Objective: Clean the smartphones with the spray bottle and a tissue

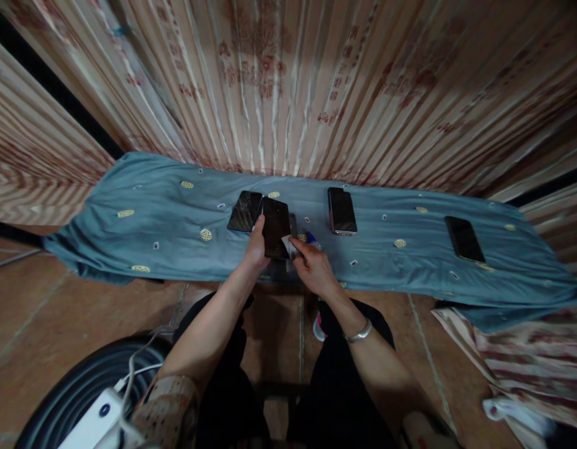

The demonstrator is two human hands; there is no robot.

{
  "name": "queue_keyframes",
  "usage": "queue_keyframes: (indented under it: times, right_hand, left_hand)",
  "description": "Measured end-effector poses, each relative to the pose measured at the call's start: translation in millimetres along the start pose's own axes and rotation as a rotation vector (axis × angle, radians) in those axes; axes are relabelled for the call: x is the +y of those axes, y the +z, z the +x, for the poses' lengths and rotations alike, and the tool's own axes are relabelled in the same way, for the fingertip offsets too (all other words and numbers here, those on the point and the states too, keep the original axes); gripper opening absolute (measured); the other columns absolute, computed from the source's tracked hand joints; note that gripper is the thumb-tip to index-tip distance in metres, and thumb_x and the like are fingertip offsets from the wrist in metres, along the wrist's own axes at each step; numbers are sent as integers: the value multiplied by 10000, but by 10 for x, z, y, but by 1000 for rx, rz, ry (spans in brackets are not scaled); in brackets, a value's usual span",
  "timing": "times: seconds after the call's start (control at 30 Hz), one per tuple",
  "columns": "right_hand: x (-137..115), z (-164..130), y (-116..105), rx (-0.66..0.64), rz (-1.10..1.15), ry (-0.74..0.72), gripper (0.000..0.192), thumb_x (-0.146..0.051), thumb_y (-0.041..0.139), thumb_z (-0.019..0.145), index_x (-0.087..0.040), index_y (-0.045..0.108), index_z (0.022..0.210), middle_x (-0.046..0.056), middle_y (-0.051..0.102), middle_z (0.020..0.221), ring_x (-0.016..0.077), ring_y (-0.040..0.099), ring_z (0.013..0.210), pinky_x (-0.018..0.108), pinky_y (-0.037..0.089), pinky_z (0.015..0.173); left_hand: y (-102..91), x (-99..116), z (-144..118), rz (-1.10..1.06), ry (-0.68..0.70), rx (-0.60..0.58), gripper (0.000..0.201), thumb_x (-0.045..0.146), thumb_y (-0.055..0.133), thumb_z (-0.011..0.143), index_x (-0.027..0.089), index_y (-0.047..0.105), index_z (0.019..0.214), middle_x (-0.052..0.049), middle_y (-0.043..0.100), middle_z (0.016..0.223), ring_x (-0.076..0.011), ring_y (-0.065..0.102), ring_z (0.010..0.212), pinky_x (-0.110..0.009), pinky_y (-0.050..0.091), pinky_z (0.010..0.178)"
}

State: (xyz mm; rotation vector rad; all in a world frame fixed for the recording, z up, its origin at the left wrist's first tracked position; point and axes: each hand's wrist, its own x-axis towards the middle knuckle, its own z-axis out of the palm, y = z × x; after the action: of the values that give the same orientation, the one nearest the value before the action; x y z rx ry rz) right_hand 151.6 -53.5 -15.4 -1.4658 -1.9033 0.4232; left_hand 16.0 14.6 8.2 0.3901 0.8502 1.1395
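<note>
Head view: I see the left hand (257,248) gripping a slick, fragile phone (275,227) by its edge, the right hand (314,269) pinching a soft wipe (290,246) at its corner.

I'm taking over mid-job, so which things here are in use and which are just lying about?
In hand:
left hand holding black phone
right hand pressing white wipe on it

Lying about:
cracked phone
silver-edged phone
far-right phone
blue cloth
</note>
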Motion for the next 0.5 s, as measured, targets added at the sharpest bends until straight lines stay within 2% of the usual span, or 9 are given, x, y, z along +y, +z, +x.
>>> queue_keyframes:
  times: [0.1, 0.3, 0.5]
  right_hand:
    - [-8, -17, -22, -28, 26, 8, 488, -92, 488, 824, -174, 626, 1285, 100, 732, 1147, 228, 687, 1013, 391, 546, 940]
    - [-10, -41, -74, -53, 50, 7, 396, -175, 519, 890, -208, 644, 1264, 85, 747, 1086, 220, 693, 993, 383, 547, 925]
    - [10, -25, -118, 43, 5, -85, 320, -199, 525, 924, -255, 683, 1196, 61, 721, 1165, 227, 651, 1075, 420, 511, 985]
  left_hand:
    - [8, 48, -1, -35, -6, -4, 465, 447, 382, 954, 106, 688, 1031, -115, 756, 876, -243, 721, 911, -358, 561, 840]
    - [-24, 54, 39, -67, -25, 20, 508, 489, 385, 933, 110, 688, 1084, -118, 758, 862, -260, 721, 898, -375, 558, 848]
    - [-21, 43, 62, -100, -14, 25, 489, 492, 422, 919, 134, 684, 1124, -107, 760, 895, -263, 713, 917, -398, 550, 867]
